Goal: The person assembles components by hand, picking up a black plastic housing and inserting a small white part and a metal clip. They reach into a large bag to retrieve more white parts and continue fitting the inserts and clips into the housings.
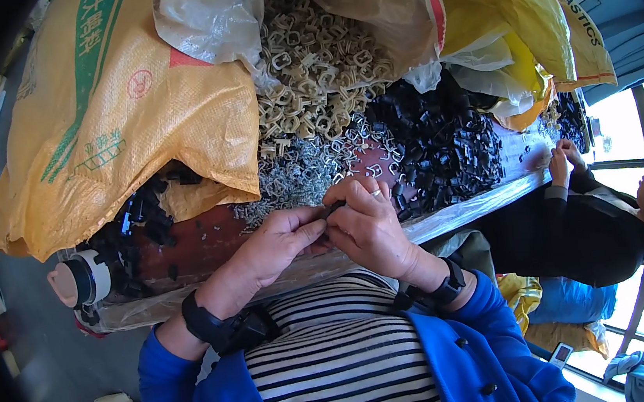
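Observation:
My left hand (282, 243) and my right hand (370, 229) meet over the near edge of the table (201, 245). Thumbs and fingers of both are pinched round a small black plastic part (333, 209), mostly covered by the fingertips. A ring shows on the right hand. Just beyond the hands lies a heap of small silvery metal clips (296, 174). Behind it, beige plastic clips (316, 68) spill out of a whitish sack (380, 6). To the right of the metal clips is a pile of black plastic parts (442, 145).
A big yellow woven sack (163, 108) stands at left, with black parts (143, 216) at its mouth. A pink-and-white round-topped container (83, 279) sits at the table's left corner. Yellow sacks (510, 8) stand at far right. A co-worker (584, 228) handles something at the table's right end.

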Motion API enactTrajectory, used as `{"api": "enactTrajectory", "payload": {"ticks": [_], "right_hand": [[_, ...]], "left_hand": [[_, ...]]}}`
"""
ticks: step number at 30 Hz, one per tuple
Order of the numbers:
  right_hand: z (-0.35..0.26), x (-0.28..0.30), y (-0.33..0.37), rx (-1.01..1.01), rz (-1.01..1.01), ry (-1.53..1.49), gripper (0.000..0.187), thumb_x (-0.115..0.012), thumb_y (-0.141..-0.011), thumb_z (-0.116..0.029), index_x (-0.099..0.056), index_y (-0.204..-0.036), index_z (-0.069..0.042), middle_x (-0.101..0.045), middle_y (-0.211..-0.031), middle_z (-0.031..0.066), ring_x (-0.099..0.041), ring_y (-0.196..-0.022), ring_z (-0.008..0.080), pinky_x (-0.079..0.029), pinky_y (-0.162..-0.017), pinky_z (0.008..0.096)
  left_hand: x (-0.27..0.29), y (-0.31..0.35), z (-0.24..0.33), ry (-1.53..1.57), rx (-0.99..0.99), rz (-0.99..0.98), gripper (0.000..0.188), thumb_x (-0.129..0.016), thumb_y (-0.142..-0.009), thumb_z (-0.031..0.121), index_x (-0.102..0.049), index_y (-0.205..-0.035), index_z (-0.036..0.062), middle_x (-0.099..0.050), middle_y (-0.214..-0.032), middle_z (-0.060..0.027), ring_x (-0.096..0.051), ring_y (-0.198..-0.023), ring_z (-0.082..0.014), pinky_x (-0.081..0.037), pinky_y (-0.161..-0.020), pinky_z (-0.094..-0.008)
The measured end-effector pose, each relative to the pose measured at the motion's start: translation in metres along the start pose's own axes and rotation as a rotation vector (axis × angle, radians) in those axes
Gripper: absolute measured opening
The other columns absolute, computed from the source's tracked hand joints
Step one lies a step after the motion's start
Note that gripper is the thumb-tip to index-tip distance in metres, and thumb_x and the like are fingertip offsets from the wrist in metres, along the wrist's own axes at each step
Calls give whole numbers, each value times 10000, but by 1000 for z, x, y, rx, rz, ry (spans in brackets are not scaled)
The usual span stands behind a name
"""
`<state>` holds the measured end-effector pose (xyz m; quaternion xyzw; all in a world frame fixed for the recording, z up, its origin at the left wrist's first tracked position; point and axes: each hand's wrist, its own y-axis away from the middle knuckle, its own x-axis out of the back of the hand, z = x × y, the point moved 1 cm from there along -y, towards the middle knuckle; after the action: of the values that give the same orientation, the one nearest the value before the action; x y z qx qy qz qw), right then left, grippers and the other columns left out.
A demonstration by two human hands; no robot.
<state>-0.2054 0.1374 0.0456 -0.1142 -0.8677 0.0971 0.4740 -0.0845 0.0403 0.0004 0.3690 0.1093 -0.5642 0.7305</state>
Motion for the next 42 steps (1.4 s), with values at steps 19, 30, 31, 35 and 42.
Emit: {"api": "enactTrajectory", "payload": {"ticks": [19,30,31,35,42], "right_hand": [[4,-6,2,11,109,-118,196,-637,-531,7,-533,-682,-62,-495,-897,61,-468,-824,212,-323,-672,306],[10,-14,4,-13,88,-228,184,-628,-541,4,-526,-678,-64,-498,-904,43,-458,-839,205,-309,-692,318],[9,-14,3,-13,86,-230,184,-628,-541,4,-526,-678,-64,-498,-904,43,-458,-839,205,-309,-692,318],[6,-9,1,-6,33,-137,181,-629,-539,4,-525,-672,-63,-497,-905,43,-458,-837,208,-310,-692,325],[4,-9,-1,-48,-17,-87,191,-638,-519,6,-524,-657,-61,-499,-890,50,-463,-844,216,-319,-696,328]], "left_hand": [[5,0,5,66,85,-24,255,-470,-833,124,-486,-1054,-2,-541,-918,-53,-542,-797,-114,-459,-723,-238],[12,-3,0,216,132,-76,257,-477,-827,119,-486,-1051,-7,-546,-920,-61,-549,-807,-128,-460,-729,-243],[13,-3,-1,224,132,-79,255,-477,-827,120,-487,-1048,-7,-546,-921,-62,-550,-807,-129,-461,-730,-245],[13,-3,-1,232,132,-75,243,-483,-825,130,-498,-1030,-1,-549,-914,-57,-551,-804,-126,-463,-723,-242],[16,-5,-5,242,153,-41,250,-481,-824,123,-492,-1039,-3,-550,-918,-63,-555,-803,-137,-469,-726,-252]]}}
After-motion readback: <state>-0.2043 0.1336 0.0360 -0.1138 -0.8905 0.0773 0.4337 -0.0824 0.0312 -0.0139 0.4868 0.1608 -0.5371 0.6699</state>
